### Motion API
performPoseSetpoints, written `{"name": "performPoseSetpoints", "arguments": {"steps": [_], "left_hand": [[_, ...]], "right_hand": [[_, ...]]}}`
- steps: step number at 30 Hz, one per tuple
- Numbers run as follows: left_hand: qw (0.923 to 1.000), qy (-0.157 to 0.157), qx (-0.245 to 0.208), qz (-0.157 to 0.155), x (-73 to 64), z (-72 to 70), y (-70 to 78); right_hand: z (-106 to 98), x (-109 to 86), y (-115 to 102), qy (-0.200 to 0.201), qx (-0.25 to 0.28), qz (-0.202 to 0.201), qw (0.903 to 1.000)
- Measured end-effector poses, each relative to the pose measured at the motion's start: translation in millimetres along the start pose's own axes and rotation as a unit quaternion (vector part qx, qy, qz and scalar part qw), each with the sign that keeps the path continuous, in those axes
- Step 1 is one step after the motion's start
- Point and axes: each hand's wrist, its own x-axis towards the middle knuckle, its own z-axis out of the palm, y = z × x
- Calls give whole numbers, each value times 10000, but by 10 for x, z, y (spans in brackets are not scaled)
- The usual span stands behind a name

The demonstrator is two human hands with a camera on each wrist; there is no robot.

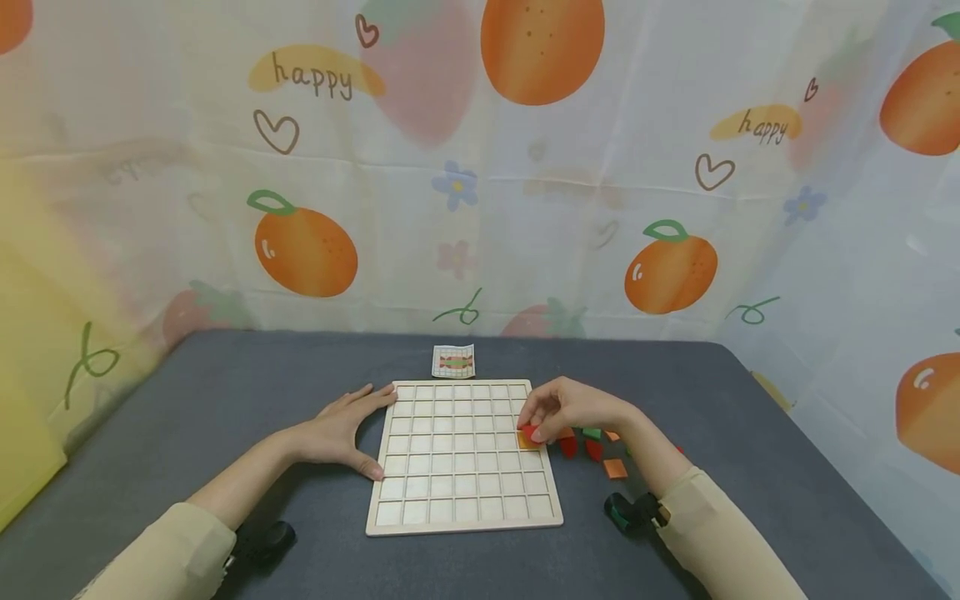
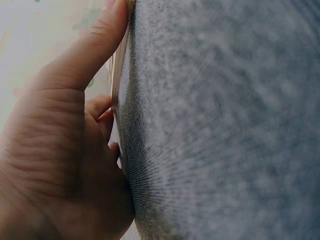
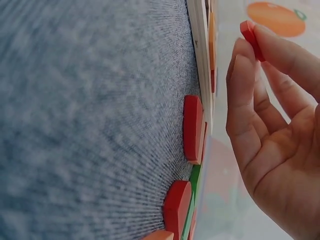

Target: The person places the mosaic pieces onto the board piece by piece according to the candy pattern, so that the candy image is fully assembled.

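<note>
A pale wooden grid board (image 1: pixel 465 528) lies on the dark grey table. My left hand (image 1: pixel 333 432) spreads along its left edge, thumb near the middle and fingertips at the upper corner. In the left wrist view the thumb (image 2: pixel 95 50) touches the board's side. Over the right edge of the board, my right hand (image 1: pixel 581 406) pinches a small red tile (image 3: pixel 251 40) between thumb and finger. Just beneath that tile, an orange tile (image 1: pixel 526 442) sits in the rightmost column of the grid. The other visible cells are bare.
To the right of the board lie several loose tiles, among them a red one (image 1: pixel 594 451), a green one (image 1: pixel 592 433) and an orange one (image 1: pixel 615 469). A pattern card (image 1: pixel 453 362) lies behind the board. A fruit-printed curtain (image 1: pixel 525 250) hangs behind the table.
</note>
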Motion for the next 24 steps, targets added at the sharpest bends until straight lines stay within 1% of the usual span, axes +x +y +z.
{"name": "performPoseSetpoints", "arguments": {"steps": [3, 9, 14, 20, 24], "left_hand": [[10000, 3, -10, -19, 1, 0, -2], [10000, 19, 8, -53, 14, 20, -40], [10000, -13, -8, -72, 1, 53, -86], [10000, 58, 43, -10, 17, 31, -95], [10000, 39, 45, 10, 35, 25, -95]], "right_hand": [[13, 12, -19, -66, 96, 7, 9999], [51, 43, 0, -157, 48, -192, 9997], [105, 47, 2, -241, -1, -246, 9994], [84, 54, -26, -273, -88, -192, 9994], [60, 50, -27, -243, -110, -122, 9996]]}}
